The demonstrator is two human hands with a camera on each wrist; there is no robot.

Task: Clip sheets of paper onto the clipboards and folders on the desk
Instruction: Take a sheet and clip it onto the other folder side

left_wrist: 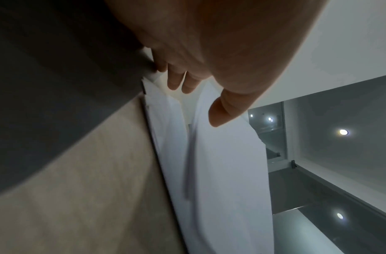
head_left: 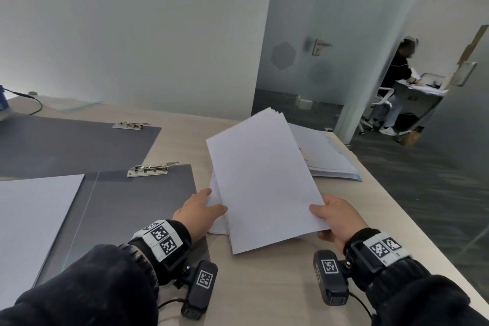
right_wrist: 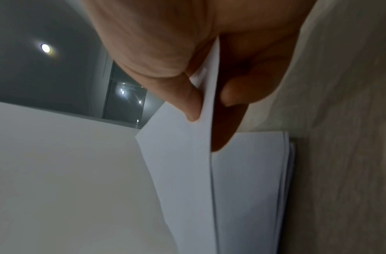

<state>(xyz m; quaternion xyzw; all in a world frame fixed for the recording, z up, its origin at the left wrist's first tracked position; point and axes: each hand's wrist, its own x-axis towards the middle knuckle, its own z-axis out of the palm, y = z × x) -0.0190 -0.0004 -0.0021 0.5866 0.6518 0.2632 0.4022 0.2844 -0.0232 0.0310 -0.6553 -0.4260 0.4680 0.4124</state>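
My right hand [head_left: 336,219] pinches the near right corner of a thin sheaf [head_left: 262,180] of plain white sheets, thumb flat on top and fingers curled beneath; the right wrist view shows the paper's edge caught between thumb and fingers [right_wrist: 237,92]. The sheaf is smooth, matte and rectangular, its far end lifted off the desk [head_left: 277,286] and its far corner fanned so that several sheet edges show. My left hand [head_left: 198,212] holds the sheaf's near left edge, thumb lying across the top, fingers under it; below it a few more white sheets [head_left: 218,201] lie flat on the desk.

The desk is pale wood grain, slightly mottled. Just left of the sheaf lies an open folder [head_left: 111,209], dark grey and dull, with a shiny metal clip [head_left: 149,169] at its far edge and a white page [head_left: 34,225] on its left half. Farther left and back lies a second grey board [head_left: 74,145] with its own metal clip [head_left: 131,125]. To the far right of the sheaf sits a thicker paper stack [head_left: 325,156], its edges uneven, with a small red mark showing.
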